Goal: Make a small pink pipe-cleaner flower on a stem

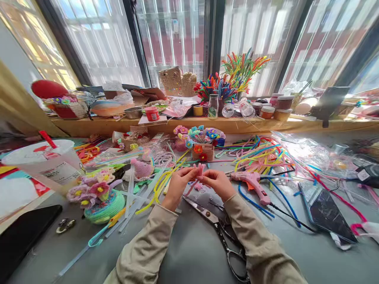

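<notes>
My left hand (pixel 180 185) and my right hand (pixel 219 184) meet above the middle of the table, their fingertips pinching a small bunch of looped pink pipe cleaner (pixel 200 169). One pink strand slants down from it by my left fingers. Fingertips partly hide the lower part of the bunch. Below the hands, large black-handled scissors (pixel 209 215) lie partly open on the grey tabletop, their handles reaching towards my right sleeve. A pink hot glue gun (pixel 251 184) rests to the right of my right hand. Yellow pipe cleaners (pixel 162 182) lie beside my left hand.
At the left stand a cup with a red straw (pixel 56 161) and a green crocheted pot of flowers (pixel 102 205). A small flower box (pixel 203 152) stands beyond my hands. Heaped pipe cleaners (pixel 266 156) and a phone (pixel 327 215) lie at the right. Jars and bottles line the windowsill (pixel 177 128).
</notes>
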`<act>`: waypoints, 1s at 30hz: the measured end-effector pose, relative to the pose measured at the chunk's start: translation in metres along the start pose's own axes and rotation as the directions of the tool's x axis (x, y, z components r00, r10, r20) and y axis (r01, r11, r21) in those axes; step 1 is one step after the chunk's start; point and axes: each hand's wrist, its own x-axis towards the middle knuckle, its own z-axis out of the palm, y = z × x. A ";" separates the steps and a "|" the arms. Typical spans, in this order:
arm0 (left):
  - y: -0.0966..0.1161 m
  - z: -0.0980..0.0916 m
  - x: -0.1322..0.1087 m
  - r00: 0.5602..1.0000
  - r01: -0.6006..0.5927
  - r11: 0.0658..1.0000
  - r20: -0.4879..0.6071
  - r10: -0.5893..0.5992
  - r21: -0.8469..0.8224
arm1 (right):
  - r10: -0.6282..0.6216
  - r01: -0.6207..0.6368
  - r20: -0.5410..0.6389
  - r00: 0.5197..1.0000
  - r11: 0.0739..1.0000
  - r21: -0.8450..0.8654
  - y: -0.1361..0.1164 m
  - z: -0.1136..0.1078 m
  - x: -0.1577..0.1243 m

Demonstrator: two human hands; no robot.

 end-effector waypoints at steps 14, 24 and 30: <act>-0.001 -0.002 0.000 0.960 0.278 0.917 0.098 -0.261 -0.285 | 0.041 0.016 -0.170 0.985 0.947 0.321 -0.006 0.002 -0.003; -0.004 -0.004 0.000 0.949 0.313 0.903 0.121 -0.290 -0.295 | 0.019 0.024 -0.177 0.984 0.970 0.241 -0.004 0.000 -0.004; 0.003 -0.008 0.000 0.996 0.078 0.959 0.069 -0.062 -0.272 | 0.042 -0.041 -0.006 0.999 0.990 0.135 -0.008 -0.001 -0.005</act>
